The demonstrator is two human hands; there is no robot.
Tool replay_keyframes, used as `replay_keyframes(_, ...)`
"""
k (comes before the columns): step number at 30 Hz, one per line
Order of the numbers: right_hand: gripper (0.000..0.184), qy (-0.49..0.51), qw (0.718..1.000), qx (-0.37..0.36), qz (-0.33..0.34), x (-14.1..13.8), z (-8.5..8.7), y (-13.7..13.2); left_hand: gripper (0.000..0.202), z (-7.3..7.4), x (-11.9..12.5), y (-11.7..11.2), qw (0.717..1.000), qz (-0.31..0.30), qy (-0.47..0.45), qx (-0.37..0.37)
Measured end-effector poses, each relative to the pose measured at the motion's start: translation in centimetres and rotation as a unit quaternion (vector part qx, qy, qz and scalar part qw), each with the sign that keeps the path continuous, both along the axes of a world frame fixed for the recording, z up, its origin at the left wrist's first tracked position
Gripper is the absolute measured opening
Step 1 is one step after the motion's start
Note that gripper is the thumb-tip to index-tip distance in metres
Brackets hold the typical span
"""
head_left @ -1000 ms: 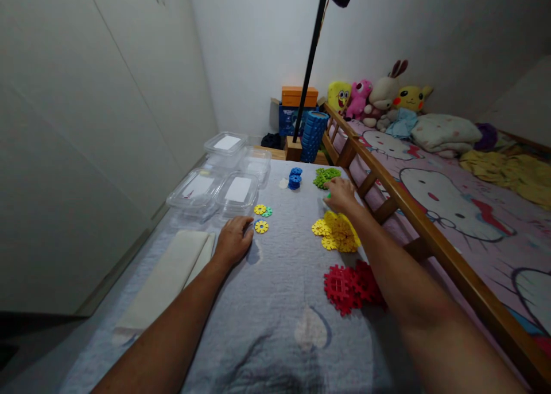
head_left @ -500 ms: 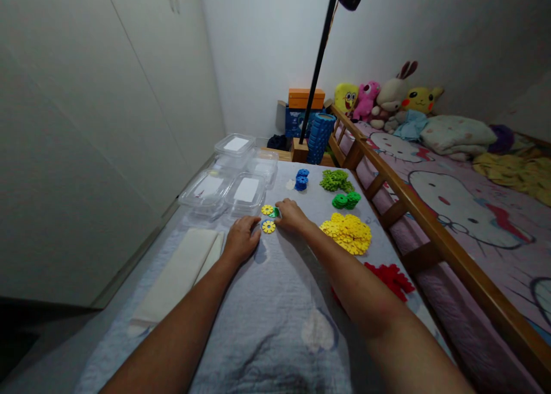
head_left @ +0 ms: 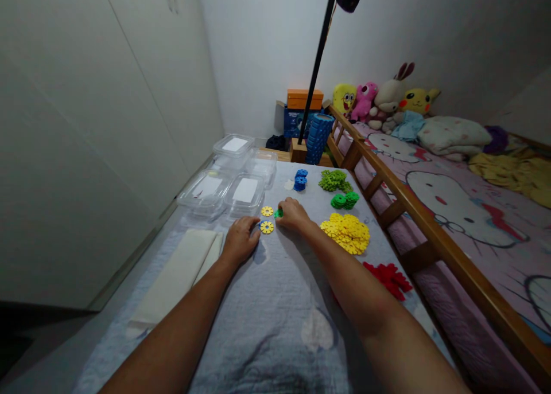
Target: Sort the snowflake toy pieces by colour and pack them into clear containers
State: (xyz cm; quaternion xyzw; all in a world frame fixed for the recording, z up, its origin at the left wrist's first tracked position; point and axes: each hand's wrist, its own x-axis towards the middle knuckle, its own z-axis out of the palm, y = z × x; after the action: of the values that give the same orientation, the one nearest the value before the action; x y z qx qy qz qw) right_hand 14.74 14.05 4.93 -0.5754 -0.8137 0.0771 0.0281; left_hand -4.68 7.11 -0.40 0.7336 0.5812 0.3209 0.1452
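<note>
My left hand [head_left: 241,240] rests on the cloth, its thumb and forefinger closed around the edge of a blue notched disc [head_left: 260,224], which is mostly hidden. Right beside that lies a yellow notched disc [head_left: 267,227], flat, with a second yellow disc [head_left: 267,211] just beyond it. My right hand [head_left: 293,215] pinches a green notched disc [head_left: 278,214] close to the two yellow ones. To the right are piles of yellow discs [head_left: 345,233], red discs [head_left: 390,279], green discs [head_left: 344,200], light green discs [head_left: 334,180] and blue discs [head_left: 300,179].
Several clear lidded plastic boxes [head_left: 244,194] with white labels stand at the back left. A folded cream cloth [head_left: 178,273] lies near my left forearm. A wooden bed rail [head_left: 396,202] runs along the right side; a black lamp pole [head_left: 316,73] rises behind the table.
My right hand has lifted the green disc slightly and drawn it right, away from the yellow discs. My left hand stays almost where it was. The view has shifted slightly.
</note>
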Motion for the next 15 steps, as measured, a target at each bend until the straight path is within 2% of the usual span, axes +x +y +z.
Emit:
replay_keyframes(5,0.037,-0.024,0.999,0.036,-0.013,5.1,1.8,0.1,0.03,0.0,0.0,0.0,1.0,-0.001,0.005,-0.003)
replay_keyframes(10,0.039,-0.048,0.988,0.095,-0.109,12.6,3.5,1.1,0.03,0.0,0.0,0.1,1.0,-0.004,0.009,0.0)
replay_keyframes(13,0.042,-0.053,0.978,0.114,-0.164,16.3,3.7,1.9,0.03,0.1,0.1,0.1,1.0,-0.002,0.007,0.001)
replay_keyframes(15,0.043,-0.052,0.975,0.119,-0.177,18.0,3.5,2.4,0.03,0.1,0.1,0.0,1.0,-0.003,0.007,0.0)
